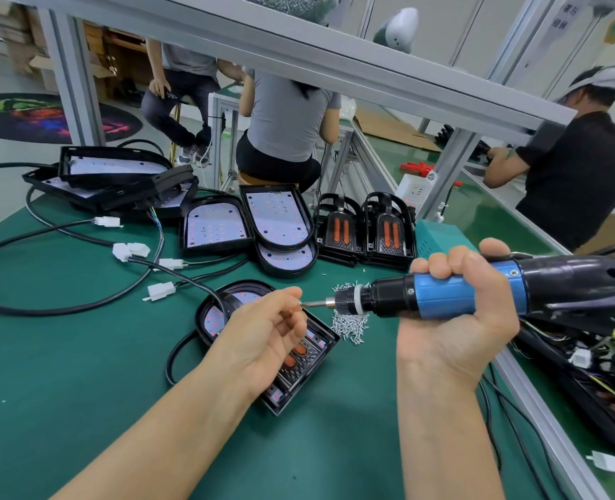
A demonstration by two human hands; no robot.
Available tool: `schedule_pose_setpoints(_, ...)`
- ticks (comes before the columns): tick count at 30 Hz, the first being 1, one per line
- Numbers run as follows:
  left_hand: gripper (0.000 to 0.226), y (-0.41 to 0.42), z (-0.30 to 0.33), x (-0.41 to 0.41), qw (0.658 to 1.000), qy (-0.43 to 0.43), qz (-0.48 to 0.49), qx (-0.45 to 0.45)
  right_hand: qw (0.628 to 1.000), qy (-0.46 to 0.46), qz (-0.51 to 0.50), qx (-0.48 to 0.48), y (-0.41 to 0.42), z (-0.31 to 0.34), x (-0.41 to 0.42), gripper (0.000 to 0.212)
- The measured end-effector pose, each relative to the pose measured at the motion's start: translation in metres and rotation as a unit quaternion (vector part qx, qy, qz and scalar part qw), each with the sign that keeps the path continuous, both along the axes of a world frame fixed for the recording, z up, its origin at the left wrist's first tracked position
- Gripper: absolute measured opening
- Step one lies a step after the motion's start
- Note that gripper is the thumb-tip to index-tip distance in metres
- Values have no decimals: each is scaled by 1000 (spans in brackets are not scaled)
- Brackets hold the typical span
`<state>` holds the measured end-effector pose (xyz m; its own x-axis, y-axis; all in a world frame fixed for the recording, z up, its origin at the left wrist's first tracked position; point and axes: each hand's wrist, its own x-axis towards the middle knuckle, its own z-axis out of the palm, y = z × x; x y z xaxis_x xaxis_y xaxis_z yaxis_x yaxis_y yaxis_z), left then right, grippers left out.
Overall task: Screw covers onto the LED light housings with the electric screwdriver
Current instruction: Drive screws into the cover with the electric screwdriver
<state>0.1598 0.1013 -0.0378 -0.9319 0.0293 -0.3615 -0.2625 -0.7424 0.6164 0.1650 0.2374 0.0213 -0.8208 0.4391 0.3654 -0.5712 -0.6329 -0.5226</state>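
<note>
Blue-black electric screwdriver (479,290) horizontal above black housing (299,377).

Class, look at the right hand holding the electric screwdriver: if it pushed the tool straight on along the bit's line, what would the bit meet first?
The left hand's fingertips: the bit of the electric screwdriver, held by the right hand, already points at them, probably at a screw pinched there, though none is clearly visible.

Bright, even overhead light; soft faint shadows; strong wide-angle bending at edges; slight blur toward the corners.
</note>
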Motion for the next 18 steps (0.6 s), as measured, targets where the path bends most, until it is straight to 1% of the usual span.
schedule_pose_setpoints(8,12,0,-2,1,999,-4,2,36,1000,5,7,-2,-1,-1,-2,24)
schedule_pose_setpoints(11,12,1,-4,0,1000,-1,11,21,1000,5,7,1,-1,-3,-2,24)
schedule_pose_setpoints(15,13,2,-9,-1,998,27,8,-59,1000,3,5,7,1,-6,-4,25)
schedule_pose_setpoints(17,17,2,-10,-4,986,50,12,-159,1000,1,0,14,4,-9,-6,26)
schedule_pose_setpoints(18,21,0,-10,-5,974,65,19,-218,1000,-1,-7,21,5,-10,-7,26)
